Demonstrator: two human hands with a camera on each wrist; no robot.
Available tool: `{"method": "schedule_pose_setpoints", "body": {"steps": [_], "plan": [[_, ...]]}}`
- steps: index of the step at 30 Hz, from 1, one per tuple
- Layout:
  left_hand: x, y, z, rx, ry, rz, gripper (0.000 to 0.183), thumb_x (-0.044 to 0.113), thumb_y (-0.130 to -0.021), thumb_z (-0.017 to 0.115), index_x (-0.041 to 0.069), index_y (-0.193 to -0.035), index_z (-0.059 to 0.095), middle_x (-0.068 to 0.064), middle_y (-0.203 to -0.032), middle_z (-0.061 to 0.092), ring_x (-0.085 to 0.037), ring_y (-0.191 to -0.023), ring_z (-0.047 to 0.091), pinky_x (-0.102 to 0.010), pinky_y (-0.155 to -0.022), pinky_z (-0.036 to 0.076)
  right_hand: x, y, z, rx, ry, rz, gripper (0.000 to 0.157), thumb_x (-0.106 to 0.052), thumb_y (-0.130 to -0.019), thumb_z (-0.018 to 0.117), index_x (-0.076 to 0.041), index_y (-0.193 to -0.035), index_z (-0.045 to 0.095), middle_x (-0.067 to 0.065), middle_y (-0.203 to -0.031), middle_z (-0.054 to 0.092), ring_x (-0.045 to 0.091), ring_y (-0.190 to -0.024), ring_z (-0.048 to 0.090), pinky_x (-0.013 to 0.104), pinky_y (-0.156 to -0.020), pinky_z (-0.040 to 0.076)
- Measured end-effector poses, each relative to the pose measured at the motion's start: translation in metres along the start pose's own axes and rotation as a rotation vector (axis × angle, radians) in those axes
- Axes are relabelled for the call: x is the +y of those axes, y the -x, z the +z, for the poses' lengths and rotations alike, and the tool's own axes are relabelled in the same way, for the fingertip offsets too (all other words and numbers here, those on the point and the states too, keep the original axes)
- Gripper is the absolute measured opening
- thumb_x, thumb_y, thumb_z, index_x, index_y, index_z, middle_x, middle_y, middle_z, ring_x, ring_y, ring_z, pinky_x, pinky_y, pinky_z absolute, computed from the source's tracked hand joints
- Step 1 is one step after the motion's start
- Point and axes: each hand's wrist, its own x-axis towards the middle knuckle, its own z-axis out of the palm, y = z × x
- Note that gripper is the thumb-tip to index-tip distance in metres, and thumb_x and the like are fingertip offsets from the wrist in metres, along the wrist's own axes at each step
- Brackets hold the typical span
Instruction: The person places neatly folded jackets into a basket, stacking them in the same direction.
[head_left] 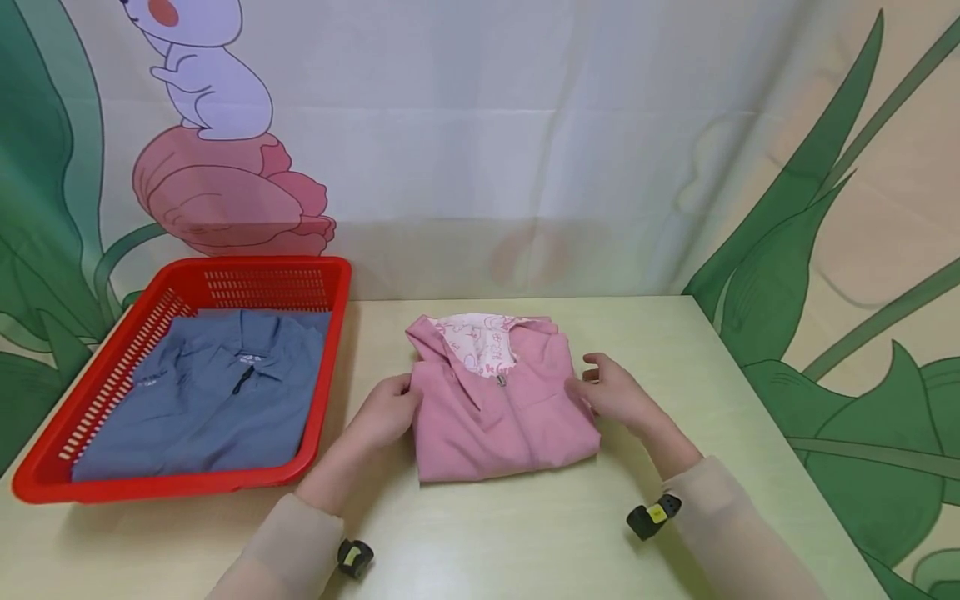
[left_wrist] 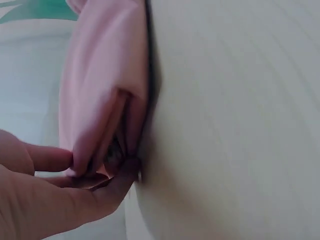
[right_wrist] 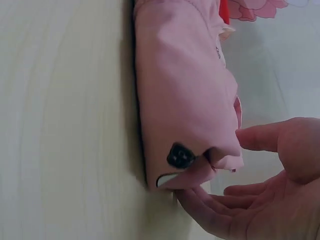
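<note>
A folded pink zip jacket (head_left: 495, 417) with a white patterned lining lies on the table. At its left edge, my left hand (head_left: 386, 410) pinches the folded layers, thumb (left_wrist: 52, 157) on the upper side and fingers (left_wrist: 112, 192) at the underside. My right hand (head_left: 615, 392) is at the opposite edge, its fingers relaxed. There the thumb (right_wrist: 260, 136) touches the upper fold and a fingertip reaches the lower corner, with a gap between palm and cloth. A dark patch (right_wrist: 180, 155) shows on that side of the jacket.
A red plastic basket (head_left: 337, 333) stands at the left of the table (head_left: 510, 542), holding a folded blue-grey zip garment (head_left: 225, 417). A printed curtain (head_left: 487, 167) hangs behind the table. Each forearm has a small black device (head_left: 654, 517) at the sleeve.
</note>
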Motion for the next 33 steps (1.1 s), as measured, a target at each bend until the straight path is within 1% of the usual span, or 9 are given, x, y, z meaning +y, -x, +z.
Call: {"method": "schedule_pose_setpoints", "body": {"steps": [2, 4, 8, 10, 12, 17, 23, 28, 33], "plan": [[0.001, -0.003, 0.002, -0.005, 0.106, -0.04, 0.048, 0.006, -0.107, 0.038, -0.018, -0.149, 0.036, -0.028, -0.148, 0.047, -0.037, -0.137, 0.043, -0.052, -0.115, 0.034, -0.002, 0.001, 0.001, -0.007, -0.025, 0.006, 0.066, -0.024, -0.103, 0.059, 0.009, -0.153, 0.03, 0.034, -0.148, 0.043, 0.043, -0.129, 0.052, 0.05, -0.098, 0.051], [0.003, -0.005, 0.004, -0.002, 0.208, -0.079, 0.051, 0.004, -0.105, 0.038, -0.018, -0.151, 0.03, -0.029, -0.151, 0.042, -0.038, -0.139, 0.041, -0.052, -0.116, 0.032, -0.004, 0.0, 0.001, -0.021, -0.078, 0.021, 0.066, -0.022, -0.103, 0.058, 0.009, -0.153, 0.03, 0.034, -0.149, 0.043, 0.042, -0.13, 0.052, 0.048, -0.096, 0.053], [0.002, -0.008, 0.004, 0.003, 0.397, -0.155, 0.058, 0.001, -0.102, 0.04, -0.014, -0.156, 0.021, -0.028, -0.148, 0.042, -0.035, -0.129, 0.046, -0.051, -0.114, 0.037, -0.002, -0.004, -0.001, -0.053, -0.211, 0.047, 0.066, -0.018, -0.103, 0.059, 0.009, -0.155, 0.027, 0.033, -0.149, 0.043, 0.038, -0.124, 0.056, 0.043, -0.089, 0.057], [0.0, -0.008, 0.004, 0.005, 0.474, -0.18, 0.061, 0.001, -0.101, 0.041, -0.012, -0.157, 0.019, -0.027, -0.146, 0.042, -0.033, -0.125, 0.047, -0.051, -0.112, 0.038, 0.0, -0.006, -0.002, -0.069, -0.264, 0.059, 0.067, -0.015, -0.102, 0.059, 0.008, -0.156, 0.026, 0.032, -0.149, 0.043, 0.038, -0.124, 0.056, 0.044, -0.09, 0.057], [0.0, -0.009, 0.004, -0.004, 0.535, -0.185, 0.062, 0.0, -0.101, 0.041, -0.012, -0.157, 0.019, -0.026, -0.143, 0.043, -0.032, -0.122, 0.047, -0.05, -0.111, 0.039, 0.002, -0.008, -0.004, -0.089, -0.303, 0.067, 0.068, -0.013, -0.102, 0.059, 0.008, -0.156, 0.025, 0.03, -0.15, 0.042, 0.038, -0.125, 0.055, 0.046, -0.093, 0.055], [-0.001, -0.012, 0.005, -0.024, 0.59, -0.182, 0.061, 0.004, -0.102, 0.045, -0.014, -0.155, 0.02, -0.026, -0.143, 0.043, -0.032, -0.126, 0.045, -0.047, -0.114, 0.037, 0.007, -0.012, -0.01, -0.147, -0.373, 0.082, 0.068, -0.008, -0.1, 0.06, 0.006, -0.157, 0.025, 0.03, -0.153, 0.039, 0.038, -0.128, 0.054, 0.05, -0.099, 0.052], [-0.003, -0.013, 0.007, -0.043, 0.619, -0.195, 0.062, 0.005, -0.102, 0.046, -0.013, -0.155, 0.021, -0.025, -0.145, 0.043, -0.031, -0.129, 0.045, -0.048, -0.114, 0.037, 0.014, -0.014, -0.017, -0.241, -0.458, 0.079, 0.072, -0.006, -0.097, 0.062, 0.003, -0.158, 0.024, 0.026, -0.145, 0.048, 0.028, -0.115, 0.059, 0.044, -0.094, 0.054], [-0.004, -0.012, 0.008, -0.041, 0.619, -0.216, 0.062, 0.007, -0.1, 0.051, -0.006, -0.157, 0.028, -0.021, -0.142, 0.048, -0.029, -0.122, 0.05, -0.047, -0.106, 0.043, 0.02, -0.015, -0.021, -0.318, -0.524, 0.062, 0.08, -0.001, -0.095, 0.063, -0.001, -0.16, 0.017, 0.023, -0.141, 0.05, 0.024, -0.109, 0.059, 0.039, -0.09, 0.056], [-0.002, -0.011, 0.008, -0.035, 0.598, -0.203, 0.062, 0.01, -0.099, 0.055, 0.001, -0.156, 0.033, -0.018, -0.135, 0.051, -0.026, -0.113, 0.052, -0.04, -0.094, 0.046, 0.023, -0.014, -0.025, -0.344, -0.52, 0.045, 0.085, -0.001, -0.094, 0.064, -0.005, -0.162, 0.014, 0.025, -0.143, 0.047, 0.027, -0.11, 0.06, 0.041, -0.089, 0.057]]}}
